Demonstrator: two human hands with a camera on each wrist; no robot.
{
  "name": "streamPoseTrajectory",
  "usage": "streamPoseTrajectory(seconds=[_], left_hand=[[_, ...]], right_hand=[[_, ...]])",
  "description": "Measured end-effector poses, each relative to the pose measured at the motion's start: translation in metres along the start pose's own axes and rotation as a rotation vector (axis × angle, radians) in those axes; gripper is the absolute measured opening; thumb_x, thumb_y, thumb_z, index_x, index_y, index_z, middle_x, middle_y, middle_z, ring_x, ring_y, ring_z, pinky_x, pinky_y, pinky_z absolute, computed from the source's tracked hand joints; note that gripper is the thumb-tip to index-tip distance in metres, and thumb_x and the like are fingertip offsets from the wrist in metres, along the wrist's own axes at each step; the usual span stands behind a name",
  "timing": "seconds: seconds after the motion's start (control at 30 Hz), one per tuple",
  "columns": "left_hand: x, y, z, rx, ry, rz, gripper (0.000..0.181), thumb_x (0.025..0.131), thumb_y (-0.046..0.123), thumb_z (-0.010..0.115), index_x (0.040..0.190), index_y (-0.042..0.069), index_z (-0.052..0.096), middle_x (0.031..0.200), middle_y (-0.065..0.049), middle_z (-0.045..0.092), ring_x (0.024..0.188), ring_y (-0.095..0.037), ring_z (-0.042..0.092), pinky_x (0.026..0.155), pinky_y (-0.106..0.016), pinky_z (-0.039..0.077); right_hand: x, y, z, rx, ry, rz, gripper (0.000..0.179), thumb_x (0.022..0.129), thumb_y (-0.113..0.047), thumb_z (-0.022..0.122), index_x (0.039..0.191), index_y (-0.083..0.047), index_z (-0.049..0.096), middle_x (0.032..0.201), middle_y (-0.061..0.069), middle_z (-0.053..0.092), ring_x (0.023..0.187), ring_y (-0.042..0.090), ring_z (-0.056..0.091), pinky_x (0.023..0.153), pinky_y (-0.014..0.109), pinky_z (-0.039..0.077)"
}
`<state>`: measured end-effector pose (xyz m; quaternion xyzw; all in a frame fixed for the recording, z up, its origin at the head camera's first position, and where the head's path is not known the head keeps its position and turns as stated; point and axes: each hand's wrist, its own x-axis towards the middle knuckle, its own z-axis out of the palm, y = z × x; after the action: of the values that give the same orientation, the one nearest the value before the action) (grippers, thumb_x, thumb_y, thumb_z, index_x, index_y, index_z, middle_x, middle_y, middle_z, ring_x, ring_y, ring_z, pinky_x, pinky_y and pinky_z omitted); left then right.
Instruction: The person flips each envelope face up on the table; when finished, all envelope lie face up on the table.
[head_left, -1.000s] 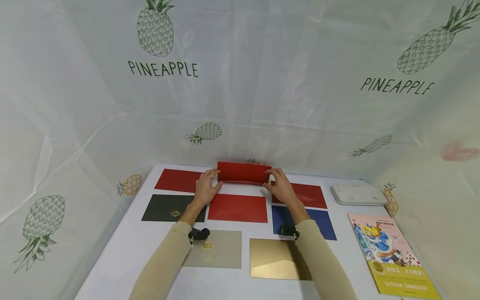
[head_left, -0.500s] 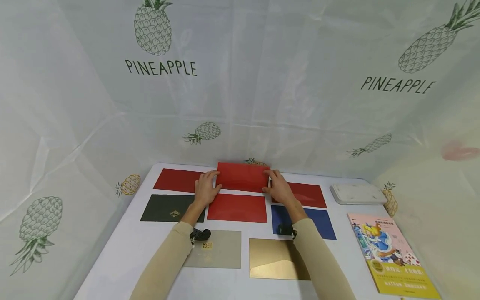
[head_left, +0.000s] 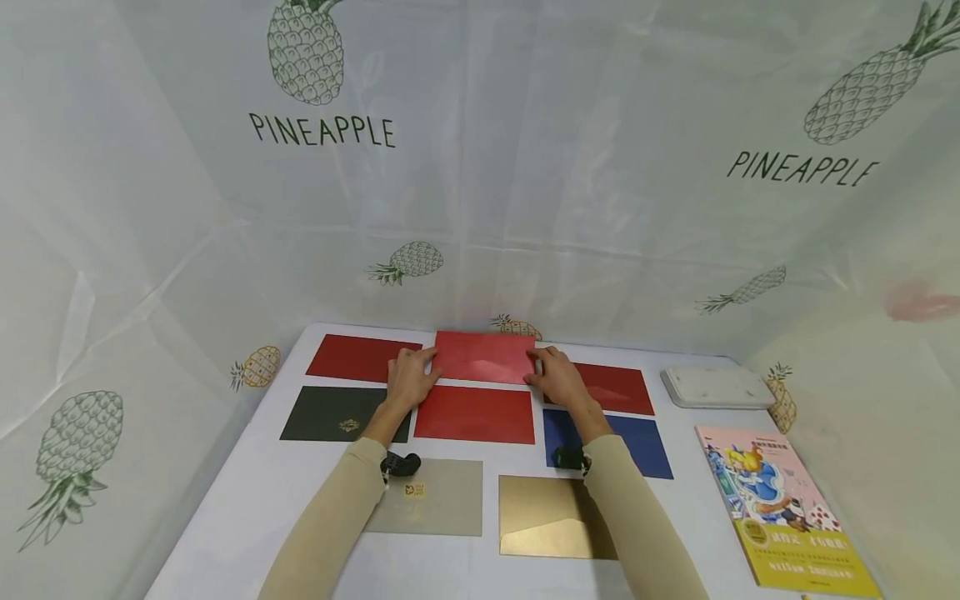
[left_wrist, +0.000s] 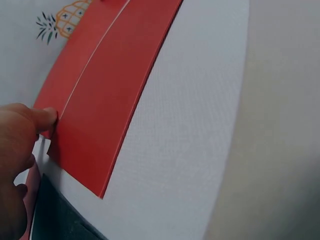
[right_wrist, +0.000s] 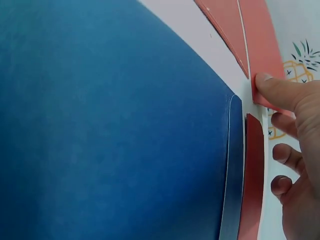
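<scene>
At the back middle of the table, both hands hold a plain red envelope (head_left: pixel 485 357) by its two short sides, its face bright with glare. My left hand (head_left: pixel 409 377) grips the left side; in the left wrist view its thumb (left_wrist: pixel 46 119) lies at the envelope's corner. The right hand (head_left: pixel 559 379) has the opposite side, with the thumb (right_wrist: pixel 270 87) on the face and the other fingers loosely bent. Just in front lies another red envelope (head_left: pixel 474 414), a narrow strip of table between them. Dark red envelopes lie to the left (head_left: pixel 356 357) and right (head_left: pixel 611 387).
Nearer on the white table are a dark green envelope (head_left: pixel 330 408), a blue one (head_left: pixel 645 442), a grey one (head_left: pixel 450 512) and a gold one (head_left: pixel 547 517). A white case (head_left: pixel 716 387) and an illustrated book (head_left: pixel 783 508) occupy the right side. Pineapple-print sheeting (head_left: pixel 510 208) stands behind.
The held red envelope, tilted up with its face in shade at first, has been lowered and leaned back, and its face now catches the light. Both hands keep their grip.
</scene>
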<state>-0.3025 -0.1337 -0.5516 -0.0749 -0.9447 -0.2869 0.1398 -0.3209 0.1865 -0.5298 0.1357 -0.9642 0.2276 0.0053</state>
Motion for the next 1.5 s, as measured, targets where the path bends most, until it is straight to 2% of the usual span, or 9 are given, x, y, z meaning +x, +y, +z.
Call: streamPoseTrajectory(seconds=[0.17,0.43,0.77,1.07,1.5], left_hand=[[-0.0009,-0.0021,0.0012,0.019,-0.041,-0.035,0.048,0.093,0.030,0.073,0.137,0.013,0.064,0.127,-0.011,0.068,0.122,-0.033,0.050,0.098,-0.053,0.035],[-0.0010,-0.0001,0.0016,0.036,-0.051,-0.039,0.043,0.095,0.030,0.071,0.134,0.013,0.066,0.124,-0.010,0.070,0.124,-0.032,0.049,0.099,-0.052,0.035],[-0.0043,-0.0007,0.0022,0.008,-0.035,-0.027,0.041,0.095,0.029,0.071,0.132,0.011,0.068,0.137,-0.007,0.064,0.123,-0.032,0.050,0.094,-0.051,0.037],[-0.0044,-0.0028,0.0042,-0.007,-0.004,-0.013,0.040,0.094,0.029,0.072,0.130,0.011,0.069,0.133,-0.010,0.066,0.120,-0.033,0.051,0.092,-0.051,0.037],[-0.0034,-0.0048,0.0048,-0.025,-0.009,-0.016,0.040,0.095,0.028,0.071,0.131,0.011,0.068,0.135,-0.009,0.065,0.121,-0.032,0.051,0.093,-0.052,0.037]], right_hand=[[-0.0025,-0.0013,-0.0008,-0.039,-0.007,-0.015,0.054,0.092,-0.034,0.073,0.139,-0.009,0.061,0.136,0.015,0.058,0.123,0.034,0.054,0.101,0.049,0.048],[-0.0022,0.0007,0.0025,-0.111,-0.007,-0.037,0.042,0.095,-0.035,0.070,0.131,-0.013,0.068,0.129,0.011,0.062,0.117,0.031,0.056,0.099,0.047,0.049],[-0.0033,0.0014,0.0038,-0.078,-0.003,-0.018,0.040,0.095,-0.033,0.071,0.130,-0.014,0.069,0.128,0.010,0.063,0.115,0.030,0.057,0.095,0.046,0.051],[-0.0028,0.0006,0.0048,-0.064,-0.007,-0.006,0.039,0.095,-0.032,0.070,0.129,-0.013,0.069,0.127,0.009,0.062,0.113,0.027,0.059,0.094,0.045,0.052],[-0.0035,-0.0002,0.0039,-0.054,0.007,-0.014,0.038,0.095,-0.034,0.070,0.127,-0.013,0.071,0.126,0.008,0.064,0.111,0.026,0.060,0.093,0.043,0.053]])
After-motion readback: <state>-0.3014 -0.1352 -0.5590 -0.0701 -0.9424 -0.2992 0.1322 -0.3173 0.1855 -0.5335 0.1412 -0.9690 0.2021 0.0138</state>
